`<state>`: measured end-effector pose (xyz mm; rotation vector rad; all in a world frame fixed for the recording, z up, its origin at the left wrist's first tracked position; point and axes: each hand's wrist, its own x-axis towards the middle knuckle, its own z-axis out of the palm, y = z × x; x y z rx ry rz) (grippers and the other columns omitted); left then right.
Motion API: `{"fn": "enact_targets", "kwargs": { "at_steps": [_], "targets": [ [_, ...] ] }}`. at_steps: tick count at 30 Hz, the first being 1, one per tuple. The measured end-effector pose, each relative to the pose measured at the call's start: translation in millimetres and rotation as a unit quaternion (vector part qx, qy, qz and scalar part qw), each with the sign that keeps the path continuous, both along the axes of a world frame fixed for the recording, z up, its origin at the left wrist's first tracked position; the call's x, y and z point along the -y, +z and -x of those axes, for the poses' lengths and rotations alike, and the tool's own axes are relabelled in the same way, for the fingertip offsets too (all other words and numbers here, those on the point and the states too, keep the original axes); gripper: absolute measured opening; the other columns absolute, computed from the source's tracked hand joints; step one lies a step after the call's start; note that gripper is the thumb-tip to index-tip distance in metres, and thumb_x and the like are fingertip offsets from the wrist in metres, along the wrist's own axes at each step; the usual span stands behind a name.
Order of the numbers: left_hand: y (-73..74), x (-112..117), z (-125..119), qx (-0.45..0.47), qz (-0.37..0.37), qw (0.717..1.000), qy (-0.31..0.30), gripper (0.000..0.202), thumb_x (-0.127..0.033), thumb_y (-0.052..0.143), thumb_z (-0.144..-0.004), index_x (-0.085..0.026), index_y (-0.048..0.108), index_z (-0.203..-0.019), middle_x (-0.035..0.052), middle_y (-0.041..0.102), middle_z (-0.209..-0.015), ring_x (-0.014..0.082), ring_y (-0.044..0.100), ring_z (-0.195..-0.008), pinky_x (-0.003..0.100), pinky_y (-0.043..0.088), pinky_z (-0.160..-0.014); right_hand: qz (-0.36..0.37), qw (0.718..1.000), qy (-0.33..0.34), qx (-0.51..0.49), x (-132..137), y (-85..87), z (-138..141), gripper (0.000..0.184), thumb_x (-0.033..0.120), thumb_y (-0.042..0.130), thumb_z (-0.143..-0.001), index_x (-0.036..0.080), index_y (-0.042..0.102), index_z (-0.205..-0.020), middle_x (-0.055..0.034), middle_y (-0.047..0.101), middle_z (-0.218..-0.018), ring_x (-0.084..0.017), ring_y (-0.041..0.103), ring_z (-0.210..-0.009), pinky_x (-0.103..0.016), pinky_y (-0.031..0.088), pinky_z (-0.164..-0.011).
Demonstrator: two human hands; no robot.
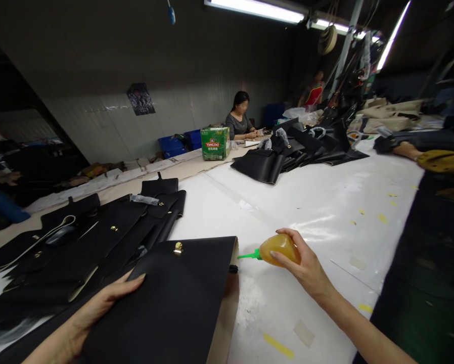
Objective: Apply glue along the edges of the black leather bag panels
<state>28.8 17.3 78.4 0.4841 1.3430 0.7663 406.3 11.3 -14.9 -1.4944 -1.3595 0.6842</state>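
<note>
At the left end of the white table point(265, 205), several black bag pieces point(105, 237) with gold clasps lie one over another; where each one ends is hard to make out. Next is the left hand point(113, 293): its thumb presses the face of a black panel point(174, 298), its fingers are hidden underneath, and the panel is held between them. Behind the table stand blue crates point(172, 147); something dark shows at the rim of one, but I cannot tell what. The panel is nearest to the viewer, its lower part cut off. Further back, a green carton point(215, 143) hides its contents. Just right of the panel, a soft bottle point(276, 248) with amber liquid points its green nozzle point(252, 255) at the panel's edge; whether they touch, I cannot tell. The right hand point(305, 263) is closed around this bottle, thumb and fingers on opposite sides. At far right, another person's hand point(407, 150) rests on a dark item point(427, 140), which is cut off.
</note>
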Motion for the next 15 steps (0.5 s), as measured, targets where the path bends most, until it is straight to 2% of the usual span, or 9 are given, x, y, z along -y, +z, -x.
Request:
{"fn": "enact_targets", "kwargs": {
  "at_steps": [6, 10, 15],
  "targets": [
    [-3.3, -0.7, -0.4, -0.008, 0.002, 1.0, 0.02, 0.092, -0.01, 0.075, -0.067, -0.015, 0.026, -0.145, 0.0104, 0.076, -0.084, 0.0371, 0.068, -0.089, 0.055, 0.051, -0.085, -0.028, 0.998, 0.026, 0.047, -1.1, 2.4, 3.5, 0.04, 0.044, 0.062, -0.081, 0.028, 0.047, -0.115, -0.0031, 0.053, -0.117, -0.025, 0.054, -0.104, -0.038, 0.041, -0.093],
    [-4.3, -2.2, 2.1, -0.015, -0.007, 1.0, 0.022, 0.101, -0.009, 0.076, -0.067, -0.015, 0.015, -0.148, 0.0112, 0.076, -0.086, 0.0365, 0.069, -0.087, 0.052, 0.054, -0.081, -0.034, 0.997, 0.043, 0.053, -3.3, 3.0, 2.8, 0.04, 0.043, 0.062, -0.081, 0.028, 0.047, -0.115, -0.0037, 0.052, -0.118, -0.025, 0.054, -0.104, -0.038, 0.041, -0.093],
    [-4.4, -2.2, 3.6, -0.024, -0.012, 1.0, 0.016, 0.103, -0.008, 0.076, -0.067, -0.013, 0.011, -0.148, 0.0121, 0.076, -0.085, 0.0354, 0.069, -0.085, 0.048, 0.056, -0.078, -0.029, 0.998, 0.033, 0.045, -6.6, -0.8, -0.7, 0.039, 0.043, 0.061, -0.082, 0.027, 0.047, -0.115, -0.004, 0.053, -0.116, -0.026, 0.054, -0.104, -0.038, 0.043, -0.091]
  ]
}}
